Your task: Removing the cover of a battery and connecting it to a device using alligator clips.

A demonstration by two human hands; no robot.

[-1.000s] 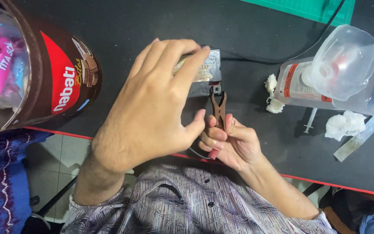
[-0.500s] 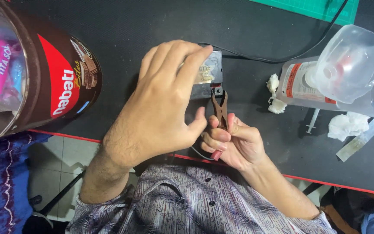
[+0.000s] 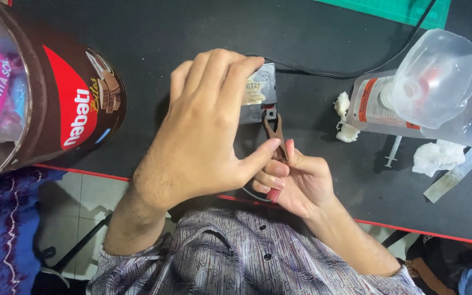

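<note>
near the bottom of the frame, patterned shirt over the lap. just above, right hand curled shut around the red-handled rusty clip, pinching its grips, nose reaching the terminal at the lower right corner of the small grey battery. left hand spread over the battery, fingers half curled along its top edge, steadying it on the black table. looks like the clamping step under way; cannot tell whether the clip already bites the terminal. farther right, white wads, a syringe, a clear plastic bottle. upper left, brown snack tin.
</note>
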